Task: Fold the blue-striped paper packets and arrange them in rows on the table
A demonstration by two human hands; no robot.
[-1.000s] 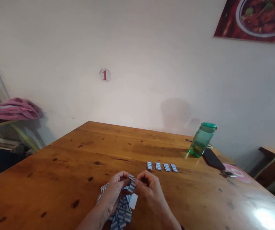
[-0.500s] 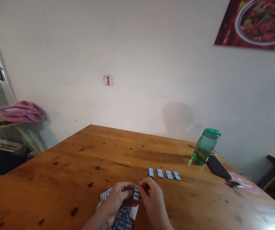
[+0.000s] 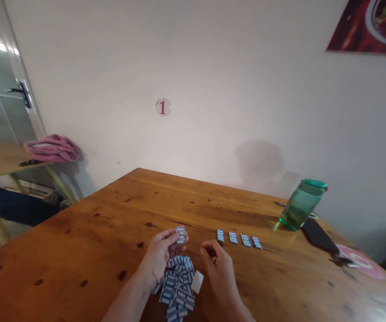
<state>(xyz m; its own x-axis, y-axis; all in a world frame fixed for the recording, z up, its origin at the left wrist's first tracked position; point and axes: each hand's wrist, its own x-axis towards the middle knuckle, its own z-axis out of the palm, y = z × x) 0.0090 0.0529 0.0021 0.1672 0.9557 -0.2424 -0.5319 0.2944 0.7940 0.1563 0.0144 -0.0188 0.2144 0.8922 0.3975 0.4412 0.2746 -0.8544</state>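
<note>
Tabletop of glossy, knotted, orange-brown wood [image 3: 173,208] spreads below a pale wall [image 3: 213,89], with a person's two bare hands reaching in from the near edge. The left hand [image 3: 161,251] grasps a small rectangular blue-and-white striped piece [image 3: 180,235], thumb pressed on its face and fingers behind, lifted above the wood. The right hand [image 3: 219,266] is just to the side, apart from that piece, its fingers curled in and the thumb near the index fingertip; whether anything is pinched there, I cannot tell. Between the forearms lies a loose, overlapping heap of matching blue-and-white pieces [image 3: 177,286], with a plain white rectangular card [image 3: 197,281] at its right edge. Beyond the right hand, four more striped pieces [image 3: 233,237] lie flat in a spaced row. Farther right are a translucent green bottle with a green lid [image 3: 302,205], a flat black rectangular object [image 3: 320,235] and a round pink-and-white disc [image 3: 370,264]. On the wall is a clear round sign with a red numeral 1 [image 3: 163,107].
</note>
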